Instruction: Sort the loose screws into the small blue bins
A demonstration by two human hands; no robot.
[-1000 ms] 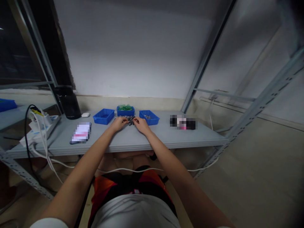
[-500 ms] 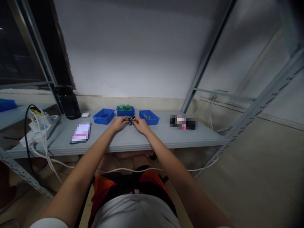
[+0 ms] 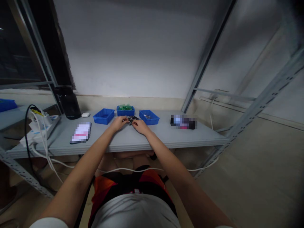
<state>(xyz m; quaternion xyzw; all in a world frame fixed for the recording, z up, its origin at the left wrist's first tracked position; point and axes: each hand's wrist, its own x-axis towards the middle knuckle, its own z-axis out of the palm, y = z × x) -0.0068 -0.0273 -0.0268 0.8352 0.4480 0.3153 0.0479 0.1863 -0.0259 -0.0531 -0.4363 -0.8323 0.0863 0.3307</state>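
Note:
A small heap of thin black and silvery pieces point(image 3: 132, 118) lies on the grey table, too small to name. My left hand point(image 3: 120, 123) is at the heap's left side, its fingers pinched together on something I cannot make out. On the other side my right hand point(image 3: 140, 126) has its fingertips closed at the near edge of the pieces; what they hold is too small to see. Behind the heap stands a blue tray of green pieces point(image 3: 125, 111). To the right, a blue tray point(image 3: 153, 121) contains small shiny metal parts point(image 3: 147, 116). The left blue tray point(image 3: 101, 119) shows nothing inside.
A phone point(image 3: 81, 133) and a white earbud case point(image 3: 85, 114) lie to the left, near a black bottle point(image 3: 68, 103). A power strip point(image 3: 39, 131) with cables sits at the left end. A blurred dark object point(image 3: 184, 122) lies right. Metal shelf posts frame the table point(image 3: 180, 137).
My right hand has shifted slightly left and toward the heap's near edge, its fingertips turned lower. My left hand stays almost in place.

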